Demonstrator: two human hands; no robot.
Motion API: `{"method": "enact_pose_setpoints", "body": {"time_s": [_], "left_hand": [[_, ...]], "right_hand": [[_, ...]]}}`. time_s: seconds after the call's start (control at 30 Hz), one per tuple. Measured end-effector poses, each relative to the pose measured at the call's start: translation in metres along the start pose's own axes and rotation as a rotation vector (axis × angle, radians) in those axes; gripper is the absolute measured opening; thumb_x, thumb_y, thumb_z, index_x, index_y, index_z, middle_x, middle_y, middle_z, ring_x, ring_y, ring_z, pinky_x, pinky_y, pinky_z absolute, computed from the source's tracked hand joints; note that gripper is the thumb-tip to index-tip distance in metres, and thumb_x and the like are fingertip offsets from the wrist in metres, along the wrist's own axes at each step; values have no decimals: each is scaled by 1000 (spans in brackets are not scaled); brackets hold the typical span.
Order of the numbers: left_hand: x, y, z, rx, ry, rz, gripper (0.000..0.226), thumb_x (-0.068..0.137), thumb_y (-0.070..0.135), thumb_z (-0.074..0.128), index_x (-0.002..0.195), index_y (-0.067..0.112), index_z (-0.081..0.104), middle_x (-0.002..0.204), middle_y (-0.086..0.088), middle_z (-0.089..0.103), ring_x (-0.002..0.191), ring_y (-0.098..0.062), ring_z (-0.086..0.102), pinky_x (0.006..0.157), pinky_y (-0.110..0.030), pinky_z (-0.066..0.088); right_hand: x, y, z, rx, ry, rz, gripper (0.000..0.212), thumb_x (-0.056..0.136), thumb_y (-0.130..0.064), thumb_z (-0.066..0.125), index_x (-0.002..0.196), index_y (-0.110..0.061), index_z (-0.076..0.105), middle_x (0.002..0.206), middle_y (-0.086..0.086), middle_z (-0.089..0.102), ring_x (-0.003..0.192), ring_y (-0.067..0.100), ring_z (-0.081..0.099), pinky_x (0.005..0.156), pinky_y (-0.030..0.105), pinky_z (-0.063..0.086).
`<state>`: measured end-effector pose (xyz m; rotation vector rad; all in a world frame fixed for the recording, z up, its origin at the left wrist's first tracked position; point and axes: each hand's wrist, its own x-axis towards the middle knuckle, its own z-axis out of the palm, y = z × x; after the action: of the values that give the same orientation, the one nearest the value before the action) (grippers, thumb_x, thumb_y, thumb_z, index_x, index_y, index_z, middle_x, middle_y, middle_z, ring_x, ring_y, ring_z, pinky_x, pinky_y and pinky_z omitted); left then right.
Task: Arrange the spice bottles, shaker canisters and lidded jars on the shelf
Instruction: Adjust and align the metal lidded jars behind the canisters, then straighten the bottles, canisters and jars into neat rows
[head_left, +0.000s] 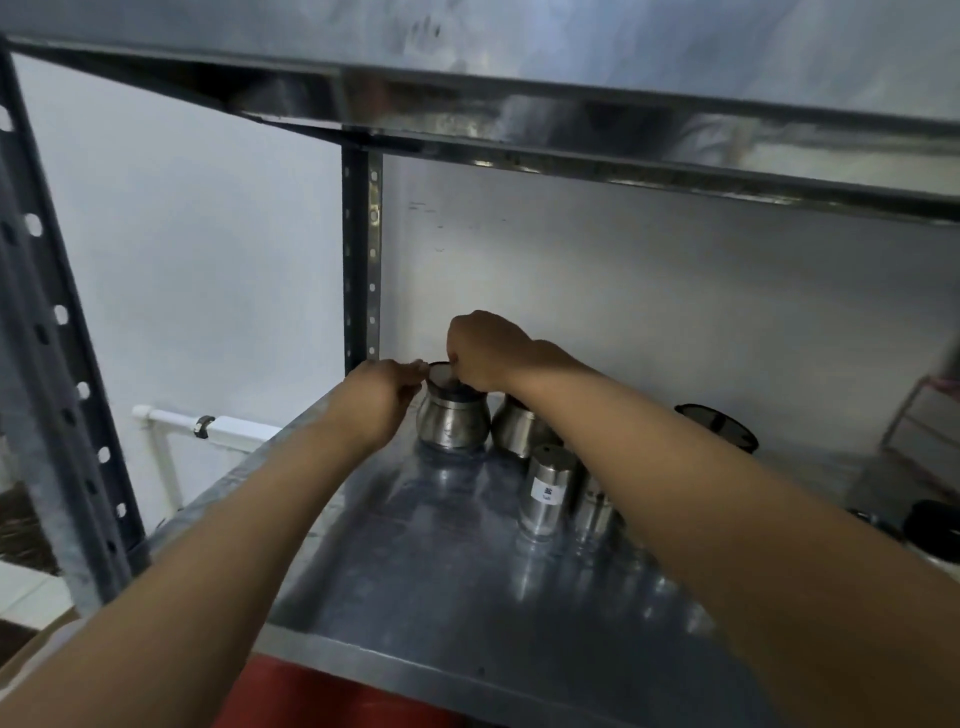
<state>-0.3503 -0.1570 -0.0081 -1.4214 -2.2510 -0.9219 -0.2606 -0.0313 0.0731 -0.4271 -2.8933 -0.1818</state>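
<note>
Head view: both hands, left (384, 397) and right (488, 353), grasp the upright steel jar (453, 420) at its rim, near the shelf (415, 561) back-left corner; front stays bare.

Front and left portion of the metal shelf (415, 571) is bare and open to reach. Back left corner is occupied by two round-bellied jars (453, 423), with both hands on the nearer one. Two shaker canisters (546, 491) obstruct the centre. Overhead shelf (571, 130) limits clearance. Dark objects at far right, possibly lids, are indistinct.
</note>
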Motion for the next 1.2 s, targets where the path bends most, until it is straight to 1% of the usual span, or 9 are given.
{"method": "enact_pose_setpoints", "body": {"time_s": [0.23, 0.3, 0.4, 0.53, 0.6, 0.67, 0.8, 0.97, 1.2], "left_hand": [[-1, 3, 0, -27, -40, -38, 34, 95, 10, 49, 129, 9, 56, 133, -13, 56, 124, -30, 53, 106, -35, 41], [-2, 6, -2, -42, -75, -70, 36, 96, 11, 47, 131, 12, 54, 133, -14, 57, 126, -32, 50, 106, -38, 40], [-5, 13, -9, -39, -142, -129, 40, 99, 16, 42, 139, 14, 44, 146, -10, 44, 141, -28, 29, 114, -39, 28], [-8, 40, -21, -132, -81, -112, 41, 100, 14, 39, 140, 12, 42, 148, -7, 41, 143, -22, 26, 114, -31, 24], [-10, 57, -28, -138, -89, -73, 41, 99, 11, 38, 140, 14, 43, 147, -9, 42, 143, -24, 27, 113, -32, 26], [-14, 76, -33, -143, -96, -33, 42, 98, 9, 38, 139, 14, 44, 146, -7, 44, 144, -20, 24, 113, -29, 24], [-23, 115, -39, -177, -71, 32, 39, 98, 17, 42, 136, 18, 49, 143, -4, 48, 142, -16, 27, 113, -29, 26], [-32, 161, -40, -179, -90, 129, 37, 99, 24, 43, 135, 22, 50, 144, 2, 46, 141, -13, 30, 113, -26, 24], [-43, 232, -37, -215, -123, 272, 37, 99, 21, 43, 135, 18, 50, 142, -3, 49, 137, -19, 38, 107, -22, 27]], "right_hand": [[1, 8, 10, 87, 32, 9, 16, 84, -7, 56, 88, -2, 70, 92, 17, 69, 86, 33, 64, 71, 33, 52], [0, 8, 13, 87, 31, 25, 12, 84, -7, 56, 84, -2, 67, 91, 17, 68, 85, 34, 63, 68, 31, 50], [-5, 10, 11, 129, 12, 70, 12, 86, -6, 53, 76, -7, 58, 88, 15, 65, 84, 32, 62, 66, 30, 46], [-26, 19, -2, 278, 12, 114, 29, 92, -4, 44, 63, -9, 45, 74, 8, 53, 77, 27, 55, 60, 29, 39], [-45, 22, -14, 307, 45, 123, 26, 94, -6, 42, 73, -3, 56, 89, 14, 62, 89, 30, 61, 70, 31, 44], [-69, 25, -28, 320, 103, 125, 25, 97, -10, 42, 100, 1, 65, 112, 17, 65, 106, 32, 60, 88, 37, 47], [-119, 41, -50, 346, 145, 167, 30, 100, -16, 42, 124, -9, 60, 131, 10, 58, 121, 26, 53, 98, 30, 41], [-186, 75, -67, 317, 195, 229, 31, 100, -20, 46, 126, -11, 59, 133, 10, 59, 121, 26, 54, 98, 27, 40], [-274, 118, -86, 362, 291, 348, 30, 97, -23, 54, 122, -11, 63, 116, 9, 69, 105, 20, 63, 83, 21, 45]]}}
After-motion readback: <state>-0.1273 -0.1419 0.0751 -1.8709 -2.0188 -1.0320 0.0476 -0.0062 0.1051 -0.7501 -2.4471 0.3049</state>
